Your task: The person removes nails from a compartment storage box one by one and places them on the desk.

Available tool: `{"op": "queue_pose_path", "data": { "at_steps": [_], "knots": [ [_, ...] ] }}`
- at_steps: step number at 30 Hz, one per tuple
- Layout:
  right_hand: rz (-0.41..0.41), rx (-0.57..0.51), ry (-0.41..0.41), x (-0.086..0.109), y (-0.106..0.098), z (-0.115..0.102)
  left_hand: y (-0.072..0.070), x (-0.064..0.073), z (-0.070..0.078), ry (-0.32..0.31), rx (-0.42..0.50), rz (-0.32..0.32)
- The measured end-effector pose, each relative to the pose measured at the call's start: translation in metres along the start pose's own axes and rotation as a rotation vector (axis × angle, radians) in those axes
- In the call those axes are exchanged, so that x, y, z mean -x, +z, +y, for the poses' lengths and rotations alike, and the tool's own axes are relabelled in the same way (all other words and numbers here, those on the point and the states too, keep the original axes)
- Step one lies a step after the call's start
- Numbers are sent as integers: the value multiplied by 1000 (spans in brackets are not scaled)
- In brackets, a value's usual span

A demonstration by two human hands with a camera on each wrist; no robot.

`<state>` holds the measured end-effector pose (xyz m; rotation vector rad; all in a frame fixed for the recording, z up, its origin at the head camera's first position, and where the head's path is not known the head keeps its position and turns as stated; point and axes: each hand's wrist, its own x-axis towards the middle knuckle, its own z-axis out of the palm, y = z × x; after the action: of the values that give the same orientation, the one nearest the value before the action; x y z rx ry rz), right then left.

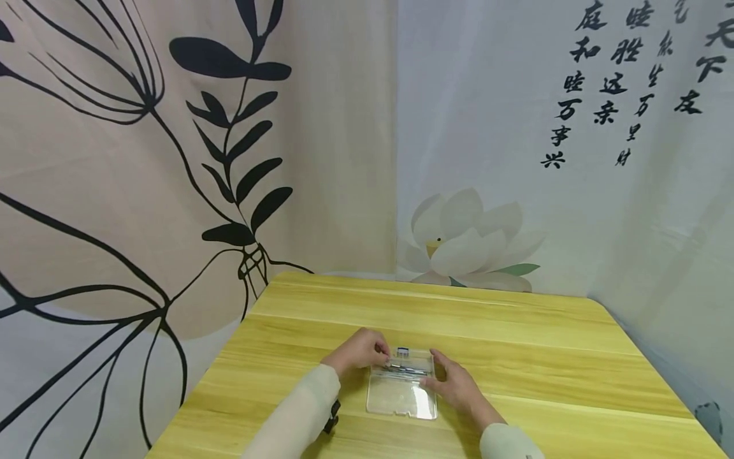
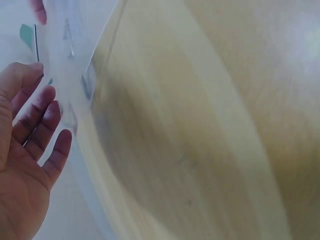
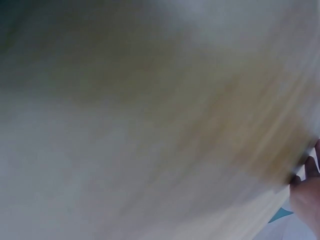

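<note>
While left hand (image 1: 357, 352) pinches rod (image 2: 35, 44), right hand (image 1: 457, 384) grips case (image 1: 392, 399); yellow table (image 1: 533, 347)

The person wears a plain cream-white left sleeve (image 1: 301, 411), which comes from seven o'clock in the head view and ends near the wrist. At its three-o'clock side sits a small black angular object (image 1: 331, 417); its exact kind I cannot tell. At five o'clock there is a matching cream-white right sleeve (image 1: 509, 442), of which only the end part is visible. Beyond both sleeves, the left hand (image 1: 361, 350) and the right hand (image 1: 457, 386) are bare.
</note>
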<state>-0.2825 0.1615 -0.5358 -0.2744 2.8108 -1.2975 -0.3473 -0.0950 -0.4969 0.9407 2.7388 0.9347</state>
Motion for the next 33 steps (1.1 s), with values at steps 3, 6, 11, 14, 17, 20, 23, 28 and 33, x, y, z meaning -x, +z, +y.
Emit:
{"op": "queue_pose_path", "data": {
  "at_steps": [3, 6, 11, 14, 17, 20, 23, 28, 33],
  "knots": [
    [-4, -6, -4, 2, -1, 0, -5, 1, -2, -17, 3, 3],
    [-6, -16, -4, 3, -1, 0, -11, 2, -5, -23, 12, 10],
    [-5, -2, -20, 4, -1, 1, -22, 7, -15, -18, 8, 29],
    [1, 1, -16, 5, -1, 1, -29, 12, -23, -29, 6, 38],
    [4, 7, -18, 5, -1, 1, -36, 18, -32, -40, 19, 46],
    [2, 2, -13, 6, -1, 1, -41, 24, -41, -48, 18, 58],
    [5, -6, -11, 6, -1, 0, -45, 30, -53, -64, 7, 60],
    [6, -22, -6, 7, 0, -1, -52, 43, -67, -119, 13, 56],
    [13, -13, 0, 7, 0, -2, -55, 53, -76, -146, 26, 72]
  ]
}}
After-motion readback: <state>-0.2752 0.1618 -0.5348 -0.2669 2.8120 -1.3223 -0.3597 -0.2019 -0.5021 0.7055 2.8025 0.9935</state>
